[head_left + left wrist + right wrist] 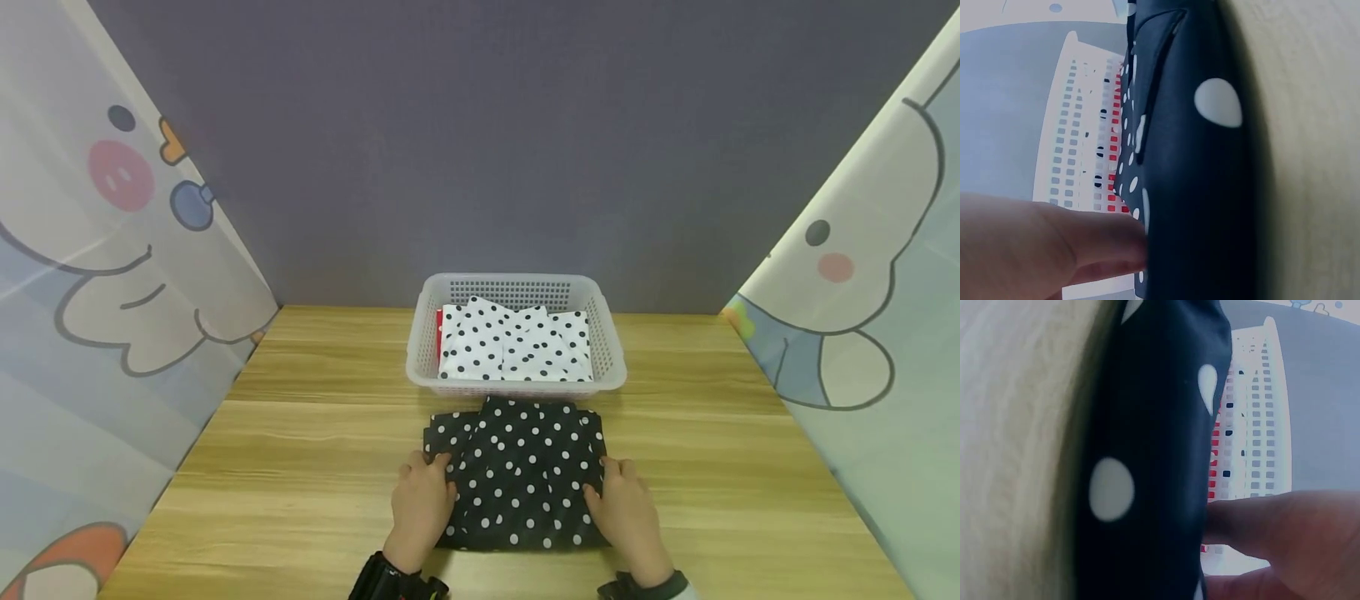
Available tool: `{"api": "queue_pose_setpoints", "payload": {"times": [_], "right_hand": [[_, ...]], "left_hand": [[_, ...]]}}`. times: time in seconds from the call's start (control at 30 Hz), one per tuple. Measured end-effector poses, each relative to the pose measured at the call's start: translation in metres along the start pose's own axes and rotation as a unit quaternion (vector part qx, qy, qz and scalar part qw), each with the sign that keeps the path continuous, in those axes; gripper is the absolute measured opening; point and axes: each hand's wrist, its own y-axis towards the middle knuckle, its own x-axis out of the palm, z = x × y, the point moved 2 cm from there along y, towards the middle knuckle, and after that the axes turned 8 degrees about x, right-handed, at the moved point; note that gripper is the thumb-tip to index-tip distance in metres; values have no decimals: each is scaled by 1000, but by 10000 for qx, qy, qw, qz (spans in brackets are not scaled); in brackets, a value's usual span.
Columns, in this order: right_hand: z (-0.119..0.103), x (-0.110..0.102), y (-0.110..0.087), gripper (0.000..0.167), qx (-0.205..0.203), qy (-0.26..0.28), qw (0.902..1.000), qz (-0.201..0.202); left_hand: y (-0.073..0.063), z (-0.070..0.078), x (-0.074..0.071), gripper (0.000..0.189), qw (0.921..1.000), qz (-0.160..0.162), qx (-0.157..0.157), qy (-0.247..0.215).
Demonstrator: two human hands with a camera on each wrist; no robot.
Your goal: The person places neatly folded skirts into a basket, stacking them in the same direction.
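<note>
A folded black garment with white polka dots (525, 483) lies flat on the wooden table, just in front of the basket. At its left edge my left hand (422, 500) grips the cloth, thumb on top and fingertips by the upper side edge. My right hand (628, 510) holds the opposite edge in much the same way. Close up, the left thumb (1097, 240) presses against the garment's upper face, and the thick rounded fold (1200, 187) faces the camera. In the right wrist view the thumb (1241, 522) touches the cloth too. Fingertips under the cloth are hidden.
A white perforated plastic basket (611, 354) stands behind the black garment. Inside lies a folded white cloth with black dots (517, 346), and a strip of red cloth (439, 333) shows at its left. A grey panel (495, 150) rises behind the table.
</note>
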Motion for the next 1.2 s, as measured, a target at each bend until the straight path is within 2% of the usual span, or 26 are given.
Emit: {"api": "queue_pose_setpoints", "payload": {"times": [0.3,0.6,0.9,1.2], "right_hand": [[-1,5,-1,53,338,70,9994,-1],[-2,7,2,56,527,102,9984,-202],[0,10,5,52,696,325,9963,-378],[1,16,7,39,513,511,9972,-211]], "left_hand": [[4,1,3,40,9996,-35,-288,-27],[4,5,7,38,9993,238,-261,-98],[7,5,10,30,9985,174,-305,-422],[12,2,9,21,9956,-335,-250,-842]]}}
